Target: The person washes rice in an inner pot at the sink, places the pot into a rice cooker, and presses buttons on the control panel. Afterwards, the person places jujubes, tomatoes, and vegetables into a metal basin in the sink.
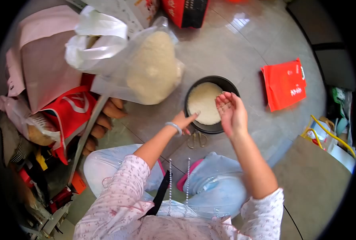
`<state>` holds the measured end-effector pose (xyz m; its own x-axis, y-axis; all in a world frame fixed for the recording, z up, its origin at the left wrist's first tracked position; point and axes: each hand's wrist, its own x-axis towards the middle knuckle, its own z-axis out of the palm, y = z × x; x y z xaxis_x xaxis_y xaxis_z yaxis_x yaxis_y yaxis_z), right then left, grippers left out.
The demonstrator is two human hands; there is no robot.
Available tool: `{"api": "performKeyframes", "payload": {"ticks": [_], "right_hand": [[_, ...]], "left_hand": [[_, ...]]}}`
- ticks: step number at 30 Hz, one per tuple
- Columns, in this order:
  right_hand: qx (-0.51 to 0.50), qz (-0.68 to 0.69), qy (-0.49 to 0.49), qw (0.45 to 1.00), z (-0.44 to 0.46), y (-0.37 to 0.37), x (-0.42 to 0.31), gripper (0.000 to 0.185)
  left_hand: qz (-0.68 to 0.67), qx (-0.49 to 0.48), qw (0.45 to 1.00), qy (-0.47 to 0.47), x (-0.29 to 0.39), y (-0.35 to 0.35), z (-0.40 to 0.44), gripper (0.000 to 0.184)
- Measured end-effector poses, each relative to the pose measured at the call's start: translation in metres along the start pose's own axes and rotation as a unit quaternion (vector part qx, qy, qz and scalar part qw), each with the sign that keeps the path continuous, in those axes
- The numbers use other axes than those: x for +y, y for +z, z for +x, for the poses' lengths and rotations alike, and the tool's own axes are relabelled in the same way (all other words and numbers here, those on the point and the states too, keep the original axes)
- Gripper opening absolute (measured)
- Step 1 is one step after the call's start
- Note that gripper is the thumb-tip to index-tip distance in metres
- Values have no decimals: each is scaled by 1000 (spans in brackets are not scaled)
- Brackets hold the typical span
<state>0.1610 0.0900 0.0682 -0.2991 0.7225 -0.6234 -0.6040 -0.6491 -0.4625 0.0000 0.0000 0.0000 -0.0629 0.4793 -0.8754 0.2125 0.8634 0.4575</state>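
Note:
A round black pot (224,82) stands on the tiled floor in front of me, with pale grains (204,100) inside. My left hand (182,121), below a pale bracelet, is at the pot's near left rim, its thumb and a finger apart and nothing seen in it. Over the pot's right side is my right hand (232,113), palm turned up and inward, fingers slightly curled, with some grains on the palm and fingers. Scissors (197,140) lie on the floor just below the pot. A clear plastic bag (152,68) full of similar grains stands to the upper left.
On the right lies a red packet (284,85). Pink and red bags (50,52) crowd the left, beside brownish roots or tubers (102,122). A red and black package (184,12) is at the top. A brown surface (314,188) occupies the lower right.

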Motion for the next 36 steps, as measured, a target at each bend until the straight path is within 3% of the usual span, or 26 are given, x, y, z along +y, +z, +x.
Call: {"api": "performKeyframes", "payload": {"ticks": [1,2,3,5,7,9,11,12,14,17,18,20,21,23,25,26,28,29,31,32,33,35,36], "right_hand": [[25,80,2,997,-23,14,-1,24],[65,142,8,988,-42,31,-3,24],[82,148,23,985,-47,18,-4,24],[107,201,-41,973,-58,14,-17,24],[105,200,-51,973,-58,16,-17,26],[100,139,-87,981,-64,10,-16,28],[83,84,-105,987,-68,-3,-12,29],[98,-59,-99,988,-73,-8,-5,30],[76,-266,-82,957,-80,-16,14,35],[189,-380,-165,891,-102,-12,39,38],[192,-379,-161,891,-112,0,34,38],[169,-522,-200,812,-135,28,16,40],[169,-620,-230,731,-150,48,11,38],[40,-656,-210,724,-191,96,1,34],[-120,-710,-173,672,-246,143,-4,31],[-130,-714,-178,664,-273,155,-8,31],[-304,-790,-202,492,-321,170,-21,32],[-319,-790,-212,479,-342,173,-30,32],[-389,-861,-163,283,-365,200,-59,33],[-374,-900,-102,201,-371,221,-72,37],[-336,-910,-168,177,-374,235,-79,44],[-289,-916,-161,229,-361,249,-70,49],[-287,-911,-105,276,-355,256,-56,55]], "left_hand": [[-73,-32,996,-35,0,-1,6,81],[-169,3,984,-55,0,-4,2,73],[-197,79,976,-47,-19,13,17,53],[-210,55,976,-32,-26,35,39,33],[-204,99,973,-36,-9,27,16,25],[-203,135,969,-48,8,27,-23,18],[-219,109,970,1,18,22,-63,17],[-204,95,974,5,18,18,-83,18],[-178,75,981,9,20,8,-124,20],[-140,32,990,-4,23,1,-195,23],[-120,45,991,25,25,2,-220,28],[-109,40,992,44,37,0,-274,33],[-103,38,993,53,46,-1,-302,36],[-136,-17,990,12,68,-4,-361,39],[-161,7,986,31,74,-9,-405,36],[-192,5,981,29,74,-14,-426,34],[-245,5,969,9,74,-24,-465,30],[-278,2,961,-2,68,-29,-481,29],[-327,51,944,3,61,-34,-512,25],[-320,54,946,9,54,-40,-525,27],[-333,80,939,29,56,-43,-545,28],[-326,167,928,69,45,-39,-571,31],[-357,187,912,70,40,-45,-582,31]]}}
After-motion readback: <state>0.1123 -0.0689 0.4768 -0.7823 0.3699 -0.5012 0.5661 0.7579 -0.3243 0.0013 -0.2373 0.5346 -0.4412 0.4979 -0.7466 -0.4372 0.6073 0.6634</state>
